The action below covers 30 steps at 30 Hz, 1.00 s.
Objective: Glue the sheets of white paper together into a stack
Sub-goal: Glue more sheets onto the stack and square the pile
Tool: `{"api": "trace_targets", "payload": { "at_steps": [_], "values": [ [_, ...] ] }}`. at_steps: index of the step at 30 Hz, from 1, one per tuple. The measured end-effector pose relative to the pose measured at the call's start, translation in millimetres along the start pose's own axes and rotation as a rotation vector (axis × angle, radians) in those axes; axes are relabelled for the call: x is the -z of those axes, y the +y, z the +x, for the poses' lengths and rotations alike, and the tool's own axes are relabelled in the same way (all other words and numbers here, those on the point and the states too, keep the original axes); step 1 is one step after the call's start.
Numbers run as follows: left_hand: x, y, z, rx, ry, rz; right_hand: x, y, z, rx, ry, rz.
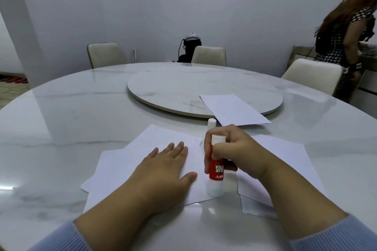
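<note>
**Glue stick pressed to the top sheet, left hand holding the paper flat**

The glue stick [216, 171], red-bodied with white ends, stands upside down with its lower white end on the top sheet of white paper [163, 138]. The right hand [230, 149] grips it, fingers curled round the upper part of the barrel, the white end poking out above them. Just beyond those fingers, on the far side, a white cap [211, 123] stands upright on the table.

To the left of the stick, the left hand [163, 167] lies flat on the same sheet, fingers straight and slightly spread, thumb pointing toward the stick's base without touching it. Under that palm the top sheet overlaps other sheets [102, 171] whose corners stick out to the left and toward the wearer.

Under and to the right of the right wrist lie more sheets [285, 161], loosely overlapped. Beyond the right fingers, a separate sheet [232, 109] rests partly on the round turntable [173, 87] in the middle of the marble table [61, 118].

Pale chairs [106, 54] ring the far edge. A person in a black-and-white patterned dress [336, 47] stands at the far right, turned away.
</note>
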<state>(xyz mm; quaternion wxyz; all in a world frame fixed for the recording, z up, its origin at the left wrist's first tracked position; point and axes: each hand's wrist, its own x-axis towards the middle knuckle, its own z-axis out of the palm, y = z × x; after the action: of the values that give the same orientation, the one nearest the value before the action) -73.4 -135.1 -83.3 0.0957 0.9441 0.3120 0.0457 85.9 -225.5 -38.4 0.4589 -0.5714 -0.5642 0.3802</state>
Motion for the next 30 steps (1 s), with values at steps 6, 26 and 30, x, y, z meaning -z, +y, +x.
{"api": "trace_targets", "payload": {
  "at_steps": [6, 26, 30],
  "values": [
    [-1, 2, -3, 0.133, 0.102, 0.141, 24, 2, 3, 0.253, 0.47, 0.64],
    [10, -22, 1, 0.039, -0.02, -0.116, 0, 20, 19, 0.183, 0.495, -0.064],
    [8, -22, 4, 0.116, -0.013, 0.003, -13, 22, 30, 0.174, 0.421, -0.238]
  ]
}}
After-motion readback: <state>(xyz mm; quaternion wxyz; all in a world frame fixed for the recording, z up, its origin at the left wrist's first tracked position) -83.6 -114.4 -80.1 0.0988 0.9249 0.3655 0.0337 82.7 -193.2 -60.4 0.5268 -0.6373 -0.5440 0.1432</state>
